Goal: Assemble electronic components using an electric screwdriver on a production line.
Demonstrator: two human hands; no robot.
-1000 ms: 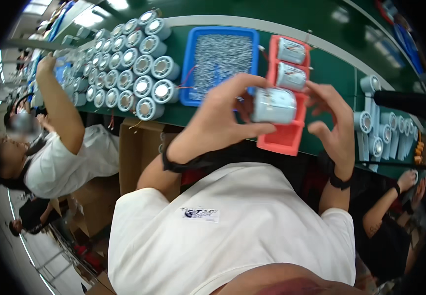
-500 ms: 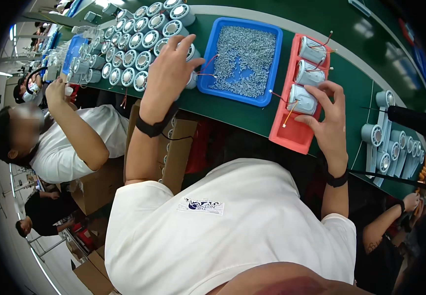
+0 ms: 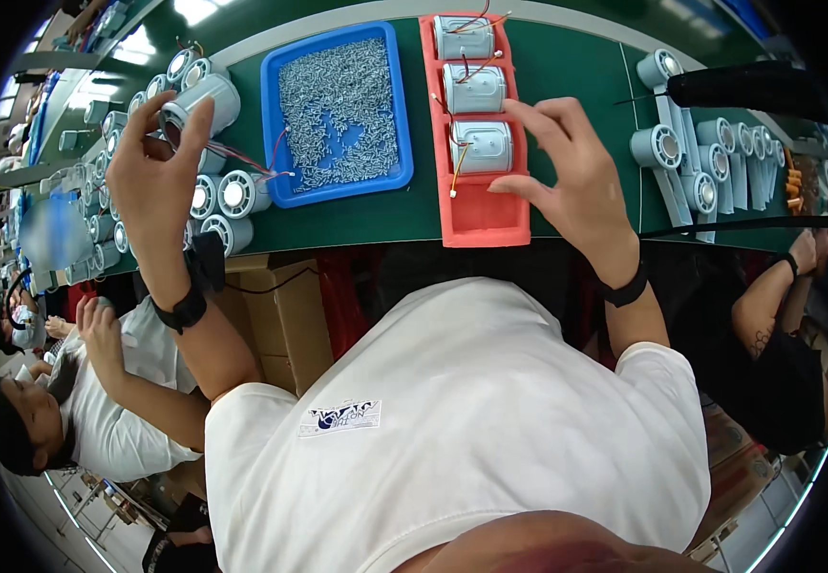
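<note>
My left hand (image 3: 154,167) grips a pale blue cylindrical motor housing (image 3: 212,103) between thumb and fingers, tilted above a crowd of similar housings (image 3: 238,194). Red wires (image 3: 233,153) trail beneath it toward the screw tray; which housing they belong to I cannot tell. A red tray (image 3: 486,222) holds three pale blue housings in a row, each with thin wires. My right hand (image 3: 576,177) hovers just right of the nearest housing (image 3: 483,146) in that tray, thumb and fingers spread and nothing between them. The tray's near compartment has no housing in it.
A blue tray (image 3: 406,158) of small screws stands between my hands. At the right are several white brackets with round heads (image 3: 664,148) and a black tool (image 3: 758,88) with a thin shaft. One co-worker sits at left; another person's hand (image 3: 806,250) shows at right.
My left hand has closed on a housing and lifted it from the group. My right hand has come away from the nearest housing in the red tray. The whole view has turned.
</note>
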